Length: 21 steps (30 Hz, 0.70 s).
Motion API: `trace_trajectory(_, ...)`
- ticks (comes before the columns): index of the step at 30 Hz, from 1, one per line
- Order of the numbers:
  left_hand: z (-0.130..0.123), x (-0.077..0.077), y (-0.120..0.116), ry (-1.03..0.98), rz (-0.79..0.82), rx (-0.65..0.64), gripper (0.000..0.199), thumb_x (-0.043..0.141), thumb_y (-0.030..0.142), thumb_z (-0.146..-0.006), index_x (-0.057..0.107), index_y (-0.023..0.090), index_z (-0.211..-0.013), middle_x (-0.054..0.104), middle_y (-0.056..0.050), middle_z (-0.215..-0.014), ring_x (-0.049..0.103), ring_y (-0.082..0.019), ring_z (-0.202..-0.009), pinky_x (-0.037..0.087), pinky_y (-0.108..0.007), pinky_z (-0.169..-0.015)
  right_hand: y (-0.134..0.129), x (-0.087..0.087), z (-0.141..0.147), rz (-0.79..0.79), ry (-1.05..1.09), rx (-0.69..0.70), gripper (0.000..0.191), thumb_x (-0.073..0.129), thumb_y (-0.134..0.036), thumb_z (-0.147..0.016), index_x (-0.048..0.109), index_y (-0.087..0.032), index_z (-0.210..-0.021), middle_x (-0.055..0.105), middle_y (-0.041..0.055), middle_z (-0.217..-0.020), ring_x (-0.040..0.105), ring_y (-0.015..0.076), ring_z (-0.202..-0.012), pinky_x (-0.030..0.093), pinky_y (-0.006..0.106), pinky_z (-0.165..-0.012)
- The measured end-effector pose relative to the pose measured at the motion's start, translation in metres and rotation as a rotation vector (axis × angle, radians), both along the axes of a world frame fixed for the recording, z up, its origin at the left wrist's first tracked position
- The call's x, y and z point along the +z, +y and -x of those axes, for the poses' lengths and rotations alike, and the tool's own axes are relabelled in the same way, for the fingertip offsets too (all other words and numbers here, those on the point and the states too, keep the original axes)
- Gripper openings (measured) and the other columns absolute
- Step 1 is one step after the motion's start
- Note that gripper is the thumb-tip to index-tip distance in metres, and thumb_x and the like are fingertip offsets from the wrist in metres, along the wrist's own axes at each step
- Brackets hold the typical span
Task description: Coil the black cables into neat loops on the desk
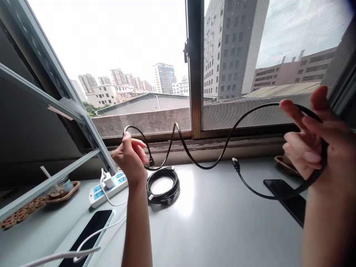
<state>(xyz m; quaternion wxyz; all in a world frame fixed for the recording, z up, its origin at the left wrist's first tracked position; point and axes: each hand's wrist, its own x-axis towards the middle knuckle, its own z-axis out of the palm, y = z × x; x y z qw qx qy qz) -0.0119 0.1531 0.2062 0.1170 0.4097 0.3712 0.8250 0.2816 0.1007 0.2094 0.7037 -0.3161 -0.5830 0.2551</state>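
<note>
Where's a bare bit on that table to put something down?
The biggest bare patch of table lies between the left forearm, coiled cable and right phone. The USB plug seems to hang over its back part. The left is crowded: power strip, white cables, left phone.

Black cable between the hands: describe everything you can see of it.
The black cable is thin, smooth and slightly glossy, apparently rubber or plastic. Uncoiled, it waves through the air before the window. The left hand pinches a bend; beside it hangs a dark plug. The right hand carries a wide loop across its fingers, leading to a black plug with a metal tip, likely USB. No damage shows.
</note>
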Motion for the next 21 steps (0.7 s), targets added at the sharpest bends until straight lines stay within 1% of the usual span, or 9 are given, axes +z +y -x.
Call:
trace_trajectory(3, -0.007, 0.003, -0.006, -0.051, -0.065, -0.065, 0.051, 0.055, 0.03, -0.08, 0.036, 0.018, -0.034, 0.028, 0.006, -0.028, 0.023, -0.005, -0.023, 0.012, -0.022, -0.028, -0.001, 0.001, 0.004, 0.0, 0.129, 0.02, 0.042, 0.042, -0.02, -0.09, 0.059, -0.051, -0.112, 0.064, -0.0015, -0.117, 0.054, 0.0035, -0.045, 0.027, 0.021, -0.031)
trace_trajectory(5, -0.017, 0.006, -0.013, -0.053, -0.081, -0.144, 0.053, 0.054, 0.026, -0.08, 0.029, 0.018, -0.034, 0.024, 0.007, -0.03, 0.02, -0.003, -0.024, 0.01, -0.022, -0.03, 0.001, -0.001, 0.011, 0.023, 0.039, 0.047, 0.041, 0.044, -0.019, -0.09, 0.056, -0.047, -0.117, 0.067, 0.0006, -0.111, 0.065, 0.0091, -0.061, 0.045, 0.022, -0.043)
trace_trajectory(7, -0.029, 0.007, -0.02, -0.038, -0.059, -0.248, 0.054, 0.052, 0.022, -0.081, 0.026, 0.018, -0.035, 0.02, 0.008, -0.031, 0.018, -0.002, -0.025, 0.01, -0.022, -0.032, 0.004, -0.005, 0.023, 0.083, -0.083, 0.125, 0.039, 0.044, -0.019, -0.091, 0.051, -0.042, -0.122, 0.065, 0.0024, -0.113, 0.069, 0.0145, -0.08, 0.055, 0.027, -0.058)
trace_trajectory(9, -0.042, 0.006, -0.028, -0.01, -0.037, -0.322, 0.054, 0.051, 0.02, -0.082, 0.026, 0.017, -0.034, 0.021, 0.007, -0.03, 0.019, -0.002, -0.025, 0.01, -0.023, -0.032, 0.008, -0.011, 0.039, 0.134, -0.181, 0.271, 0.038, 0.041, -0.019, -0.092, 0.045, -0.035, -0.126, 0.061, 0.0046, -0.119, 0.066, 0.0175, -0.097, 0.058, 0.032, -0.071)
trace_trajectory(12, -0.057, 0.002, -0.038, 0.059, -0.027, -0.373, 0.055, 0.05, 0.021, -0.085, 0.027, 0.016, -0.035, 0.022, 0.007, -0.031, 0.021, -0.002, -0.026, 0.014, -0.023, -0.034, 0.011, -0.02, 0.063, 0.211, -0.267, 0.43, 0.04, 0.038, -0.017, -0.093, 0.038, -0.029, -0.131, 0.056, 0.0069, -0.124, 0.058, 0.0167, -0.111, 0.054, 0.034, -0.087)
trace_trajectory(14, -0.066, 0.0, -0.044, 0.115, -0.033, -0.389, 0.056, 0.05, 0.022, -0.086, 0.029, 0.016, -0.035, 0.023, 0.006, -0.031, 0.022, -0.002, -0.028, 0.017, -0.024, -0.036, 0.011, -0.023, 0.077, 0.255, -0.261, 0.518, 0.039, 0.035, -0.017, -0.094, 0.035, -0.027, -0.132, 0.056, 0.0078, -0.122, 0.061, 0.0148, -0.106, 0.052, 0.034, -0.09)
trace_trajectory(16, -0.072, -0.003, -0.049, 0.172, -0.049, -0.38, 0.056, 0.051, 0.024, -0.086, 0.031, 0.016, -0.035, 0.026, 0.006, -0.031, 0.024, -0.003, -0.029, 0.018, -0.025, -0.037, 0.011, -0.023, 0.087, 0.251, -0.15, 0.631, 0.038, 0.032, -0.018, -0.095, 0.032, -0.025, -0.132, 0.058, 0.0081, -0.118, 0.066, 0.0132, -0.093, 0.055, 0.033, -0.084)
trace_trajectory(19, -0.08, -0.006, -0.053, 0.246, -0.085, -0.339, 0.054, 0.048, 0.026, -0.086, 0.035, 0.017, -0.035, 0.029, 0.004, -0.03, 0.027, -0.006, -0.028, 0.016, -0.027, -0.035, 0.012, -0.02, 0.092, 0.224, 0.004, 0.773, 0.039, 0.031, -0.024, -0.096, 0.023, -0.028, -0.135, 0.061, 0.0055, -0.11, 0.067, 0.0103, -0.068, 0.056, 0.025, -0.057)
trace_trajectory(21, -0.084, -0.009, -0.056, 0.314, -0.118, -0.286, 0.053, 0.045, 0.027, -0.085, 0.037, 0.018, -0.034, 0.03, 0.004, -0.03, 0.027, -0.006, -0.027, 0.015, -0.028, -0.033, 0.012, -0.017, 0.089, 0.21, 0.024, 0.767, 0.04, 0.032, -0.033, -0.097, 0.022, -0.03, -0.135, 0.063, 0.0031, -0.101, 0.057, 0.0058, -0.049, 0.046, 0.017, -0.04)
